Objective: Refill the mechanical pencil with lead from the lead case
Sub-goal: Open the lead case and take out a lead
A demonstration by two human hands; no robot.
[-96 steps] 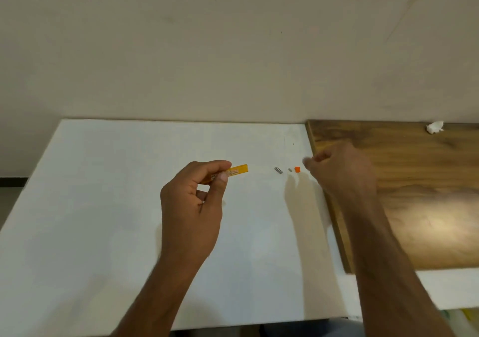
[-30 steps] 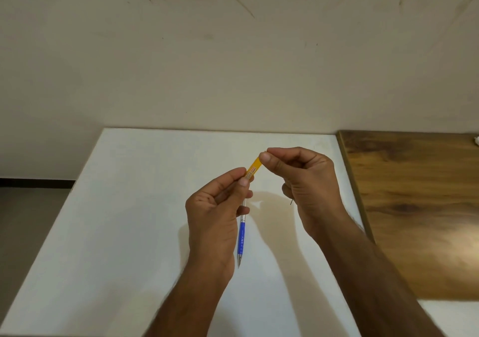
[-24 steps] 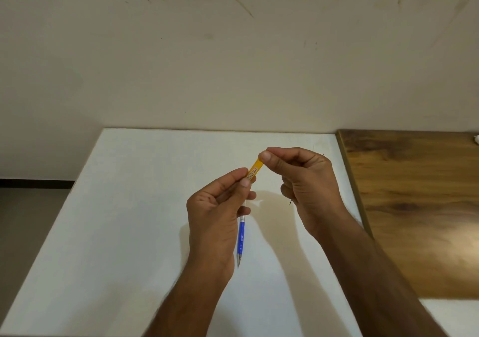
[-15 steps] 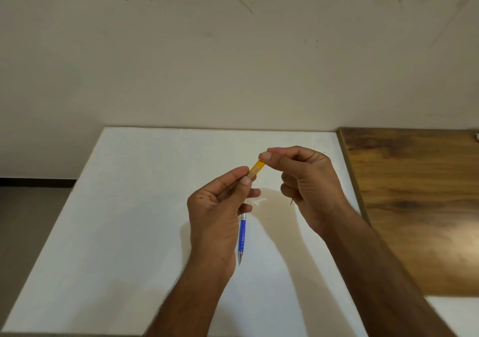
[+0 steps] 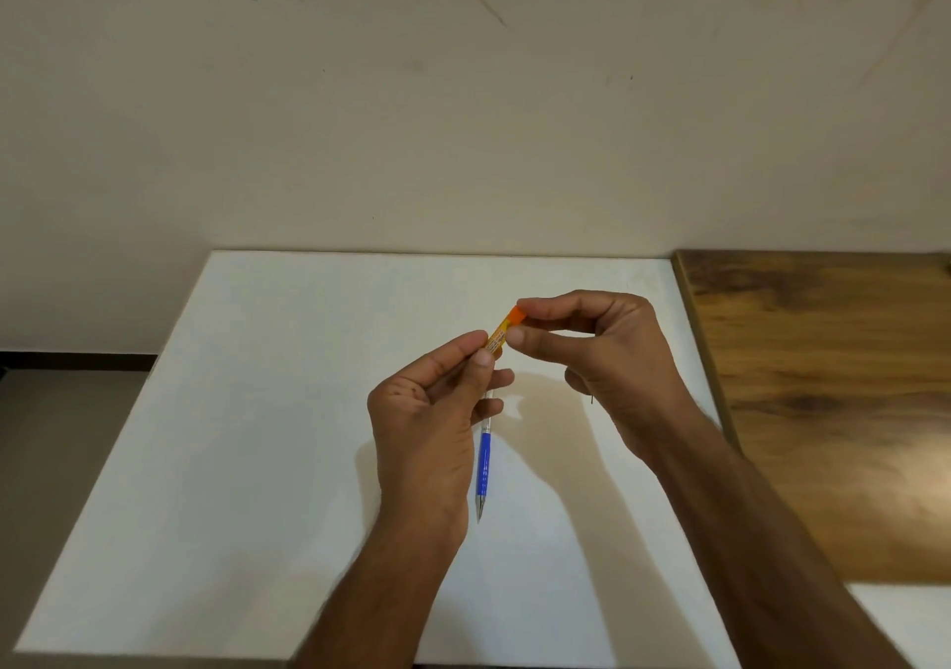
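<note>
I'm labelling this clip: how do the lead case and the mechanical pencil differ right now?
The lead case is yellow with an orange cap; the mechanical pencil has a blue grip. The case looks shorter and is pinched by both the left hand and right hand; the pencil hangs tip-down behind the left hand alone.

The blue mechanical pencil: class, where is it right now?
In the head view, the blue mechanical pencil hangs tip-down from the left hand, over the white table, below the yellow lead case.

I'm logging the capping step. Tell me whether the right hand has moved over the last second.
Barely. The right hand stays just left of the wooden board's edge, above the white table; only its fingertips shifted, now pinching the orange cap on the lead case.
</note>
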